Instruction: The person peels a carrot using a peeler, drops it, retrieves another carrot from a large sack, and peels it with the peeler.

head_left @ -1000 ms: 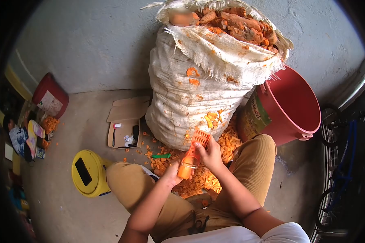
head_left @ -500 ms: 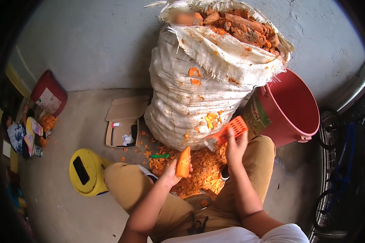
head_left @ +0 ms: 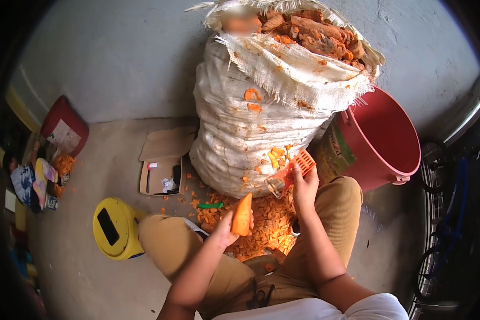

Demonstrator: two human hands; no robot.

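Observation:
My left hand (head_left: 230, 228) is wrapped round a thick, tapered orange root vegetable (head_left: 243, 215), its pointed end up. In my right hand (head_left: 305, 188) is an orange peeler (head_left: 302, 163) with a slotted handle, its metal end tilted down and left. Peeler and root are apart. Below both hands, between my legs, spreads a heap of orange shavings and pieces (head_left: 269, 229). A green-handled tool (head_left: 210, 205) lies at the heap's left edge.
A white woven sack (head_left: 234, 117) full of rough orange-brown roots (head_left: 320, 37) stands in front, beside a large red bucket (head_left: 381, 138). To the left are an open cardboard box (head_left: 168, 141), a yellow bucket (head_left: 125, 245) with a phone (head_left: 108, 226) on its lid, and another person (head_left: 24, 178).
My right hand has shifted slightly left and down with the peeler, which has turned a little. The left hand and its root have hardly moved.

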